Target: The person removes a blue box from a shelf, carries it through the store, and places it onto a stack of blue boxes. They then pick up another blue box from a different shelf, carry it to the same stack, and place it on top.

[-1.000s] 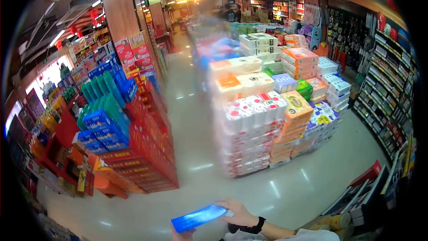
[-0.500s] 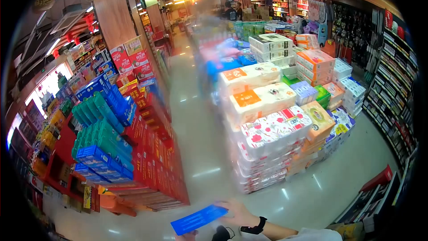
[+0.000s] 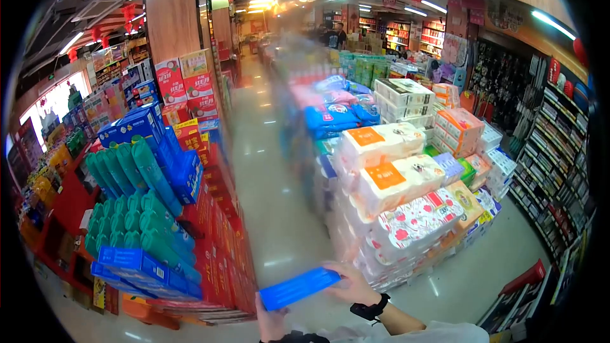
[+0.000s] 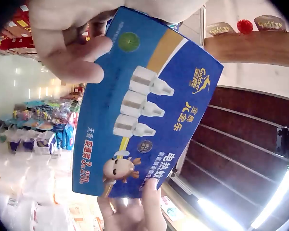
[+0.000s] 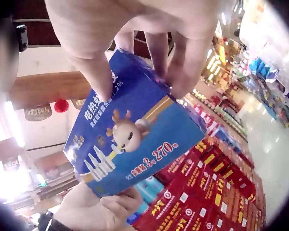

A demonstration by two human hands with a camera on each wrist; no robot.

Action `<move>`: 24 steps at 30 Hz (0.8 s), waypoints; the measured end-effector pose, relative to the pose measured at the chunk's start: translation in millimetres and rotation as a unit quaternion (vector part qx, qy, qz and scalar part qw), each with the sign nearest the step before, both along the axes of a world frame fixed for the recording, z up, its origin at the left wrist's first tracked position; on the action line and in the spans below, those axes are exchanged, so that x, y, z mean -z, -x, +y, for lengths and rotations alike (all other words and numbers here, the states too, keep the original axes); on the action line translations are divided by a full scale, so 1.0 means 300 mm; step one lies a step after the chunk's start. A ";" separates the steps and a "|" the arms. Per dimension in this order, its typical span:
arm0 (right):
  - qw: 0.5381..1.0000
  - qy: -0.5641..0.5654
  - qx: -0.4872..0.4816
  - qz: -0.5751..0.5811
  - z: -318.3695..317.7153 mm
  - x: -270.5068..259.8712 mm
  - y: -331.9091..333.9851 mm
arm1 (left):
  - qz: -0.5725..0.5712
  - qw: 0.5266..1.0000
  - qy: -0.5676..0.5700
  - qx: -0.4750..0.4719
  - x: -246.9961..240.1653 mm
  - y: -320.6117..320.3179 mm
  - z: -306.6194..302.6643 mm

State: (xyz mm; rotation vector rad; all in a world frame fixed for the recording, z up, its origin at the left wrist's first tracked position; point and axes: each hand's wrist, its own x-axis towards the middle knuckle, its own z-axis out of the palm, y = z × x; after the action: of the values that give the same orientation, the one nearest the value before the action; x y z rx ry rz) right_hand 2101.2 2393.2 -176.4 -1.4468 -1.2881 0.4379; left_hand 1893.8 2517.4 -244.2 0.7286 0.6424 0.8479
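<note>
A blue box of mosquito-repellent liquid refills (image 3: 298,288) is held between both hands at the bottom of the head view. My left hand (image 3: 271,321) grips its left end, and my right hand (image 3: 353,286) pinches the far right end. Three white bottles and a cartoon deer are printed on the box front (image 4: 142,113) in the left wrist view. There the left thumb (image 4: 89,60) lies along one edge of the face. In the right wrist view, the right thumb (image 5: 98,82) presses the printed face while the other fingers reach behind.
Red cartons (image 3: 219,254) stand stacked at the left, topped by green bottles (image 3: 136,225) and blue boxes (image 3: 149,267). Wrapped tissue packs (image 3: 406,228) form a tall pile at the right. Between them runs a shiny floor aisle (image 3: 270,216). Shelves (image 3: 553,140) line the far right.
The head view has shifted, bringing the tissue pile and red cartons closer. Both hands and the box have risen slightly and moved right in the view; more of the left hand shows.
</note>
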 end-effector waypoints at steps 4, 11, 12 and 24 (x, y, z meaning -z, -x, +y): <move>1.000 0.009 0.015 -0.024 0.116 0.040 -0.016 | -0.029 0.987 0.131 -0.088 -0.164 -0.052 0.060; 0.999 0.034 0.014 -0.012 0.311 0.010 -0.043 | 0.058 0.988 -0.143 0.014 0.042 -0.062 0.268; 0.999 0.033 0.014 -0.025 0.344 0.014 -0.062 | 0.071 0.981 -0.179 0.011 0.048 -0.078 0.300; 0.999 -0.011 -0.036 0.002 0.821 0.104 -0.496 | 0.235 0.911 -0.317 -0.117 -0.114 -0.456 0.664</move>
State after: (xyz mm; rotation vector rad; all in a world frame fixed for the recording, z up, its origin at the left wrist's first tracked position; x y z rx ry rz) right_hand 2250.0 2639.4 -207.5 -1.3836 -1.3409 0.4718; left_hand 2030.5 2716.7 -210.1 1.4984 0.9060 1.1323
